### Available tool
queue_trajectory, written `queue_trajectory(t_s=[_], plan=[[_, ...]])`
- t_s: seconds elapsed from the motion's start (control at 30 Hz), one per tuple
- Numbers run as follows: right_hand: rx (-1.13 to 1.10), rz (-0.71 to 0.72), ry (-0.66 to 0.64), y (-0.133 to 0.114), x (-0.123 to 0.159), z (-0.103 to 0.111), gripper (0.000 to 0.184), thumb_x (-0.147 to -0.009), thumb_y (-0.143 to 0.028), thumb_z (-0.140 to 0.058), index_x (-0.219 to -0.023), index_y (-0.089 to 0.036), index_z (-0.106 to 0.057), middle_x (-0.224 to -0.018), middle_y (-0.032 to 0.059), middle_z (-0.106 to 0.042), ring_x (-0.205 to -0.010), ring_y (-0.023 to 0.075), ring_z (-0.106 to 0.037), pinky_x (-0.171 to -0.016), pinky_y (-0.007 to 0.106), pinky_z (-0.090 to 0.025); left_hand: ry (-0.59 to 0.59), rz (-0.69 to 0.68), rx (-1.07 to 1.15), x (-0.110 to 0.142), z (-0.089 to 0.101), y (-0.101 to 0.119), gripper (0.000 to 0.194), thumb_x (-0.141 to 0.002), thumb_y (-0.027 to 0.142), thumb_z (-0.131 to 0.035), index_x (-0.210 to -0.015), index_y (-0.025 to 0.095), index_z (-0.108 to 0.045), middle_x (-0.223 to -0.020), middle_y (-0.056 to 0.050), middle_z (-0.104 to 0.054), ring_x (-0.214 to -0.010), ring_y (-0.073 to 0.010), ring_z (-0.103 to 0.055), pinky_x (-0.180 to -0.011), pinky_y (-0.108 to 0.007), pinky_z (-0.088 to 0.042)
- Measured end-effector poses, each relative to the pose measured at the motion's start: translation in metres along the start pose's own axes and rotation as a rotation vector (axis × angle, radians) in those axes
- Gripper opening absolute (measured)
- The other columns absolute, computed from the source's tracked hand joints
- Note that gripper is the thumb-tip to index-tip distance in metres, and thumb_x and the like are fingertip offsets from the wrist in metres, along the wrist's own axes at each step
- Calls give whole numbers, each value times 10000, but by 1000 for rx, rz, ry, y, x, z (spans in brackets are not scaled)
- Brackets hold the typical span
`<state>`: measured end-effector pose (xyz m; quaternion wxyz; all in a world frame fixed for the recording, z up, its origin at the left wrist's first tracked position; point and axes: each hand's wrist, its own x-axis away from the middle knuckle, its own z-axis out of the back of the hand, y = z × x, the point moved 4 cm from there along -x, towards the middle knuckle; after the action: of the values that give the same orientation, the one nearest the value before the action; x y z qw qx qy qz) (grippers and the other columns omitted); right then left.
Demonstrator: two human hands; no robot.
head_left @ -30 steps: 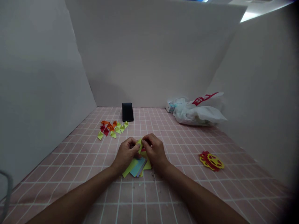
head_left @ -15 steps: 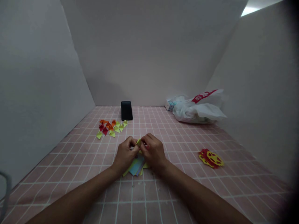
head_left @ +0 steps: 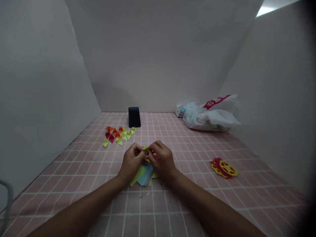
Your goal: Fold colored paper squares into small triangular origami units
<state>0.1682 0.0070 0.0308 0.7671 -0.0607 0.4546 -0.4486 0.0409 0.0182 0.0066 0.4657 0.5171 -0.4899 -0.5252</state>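
Two bare hands meet just beyond a loose stack of coloured paper (head_left: 144,177) that lies on a pink cloth with a white grid (head_left: 148,219). The left hand (head_left: 130,162) pinches a small yellow-green paper piece (head_left: 144,148) between thumb and fingers, holding it above the far edge of the stack. The right hand (head_left: 163,162) has its fingers bent inward, with the fingertips at the right edge of that same piece; whether they grip it or only press against it cannot be told. The piece looks folded, though its exact shape is mostly covered by the fingers. The stack shows yellow, light blue and purple sheets fanned toward the viewer, with some red paper at its far side, partly covered by the right hand.

Beyond the stack and to its left is a cluster of small folded paper shapes (head_left: 116,133) in red, orange and yellow-green. Farther beyond the stack, slightly left, lies a black phone (head_left: 134,117). Far beyond it to the right, a white plastic bag (head_left: 209,119) with red print lies beside a small box (head_left: 179,111). Well to the right of the stack, red and yellow cutouts (head_left: 224,168) overlap in a pile.
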Motion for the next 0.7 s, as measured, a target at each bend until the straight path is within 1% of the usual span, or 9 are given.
queue_trajectory(t_s=[0.13,0.23,0.3,0.43,0.53,0.63,0.7], plan=[[15,68,-3,-2,0,0,155,-844,-131,-479,-737,-189,-574,-784,50,-560,-739,162,-532,-672,277,-424,-22,36,132,-2,0,-3,213,-709,310,-677,-736,174,-516,-669,41,-567,-604,-103,-558,-573,-219,-492],[35,116,2,-2,1,-1,154,-871,-156,-470,-793,-190,-598,-808,60,-573,-767,172,-543,-692,287,-434,-28,42,182,-3,1,-3,220,-700,308,-685,-738,174,-514,-691,45,-558,-626,-96,-557,-608,-230,-519],[41,120,9,-1,1,-1,148,-872,-150,-469,-809,-190,-597,-817,63,-578,-781,177,-547,-705,294,-437,-36,41,197,-2,0,-3,224,-703,316,-689,-747,173,-521,-702,42,-566,-643,-98,-564,-622,-234,-527],[52,61,39,2,0,3,145,-862,-128,-469,-770,-189,-563,-799,64,-575,-779,186,-548,-712,307,-432,-41,18,146,0,-2,1,244,-713,348,-698,-745,167,-537,-716,26,-590,-646,-108,-576,-609,-242,-532],[32,14,49,2,0,5,135,-871,-143,-469,-770,-187,-546,-780,61,-567,-760,187,-542,-702,311,-424,-22,-38,61,2,-2,5,227,-727,342,-694,-744,160,-559,-736,12,-604,-649,-112,-578,-611,-241,-526],[-37,-37,43,0,2,4,139,-885,-182,-476,-765,-190,-545,-763,52,-567,-736,180,-543,-684,306,-417,8,-80,-8,2,-1,7,195,-753,327,-669,-747,160,-569,-756,0,-607,-676,-125,-583,-629,-256,-532],[-134,-124,28,0,4,1,141,-881,-203,-496,-757,-193,-564,-749,44,-582,-718,173,-553,-666,297,-419,16,-87,-30,2,0,7,177,-761,312,-659,-745,162,-566,-761,-1,-604,-677,-128,-586,-637,-264,-535]])
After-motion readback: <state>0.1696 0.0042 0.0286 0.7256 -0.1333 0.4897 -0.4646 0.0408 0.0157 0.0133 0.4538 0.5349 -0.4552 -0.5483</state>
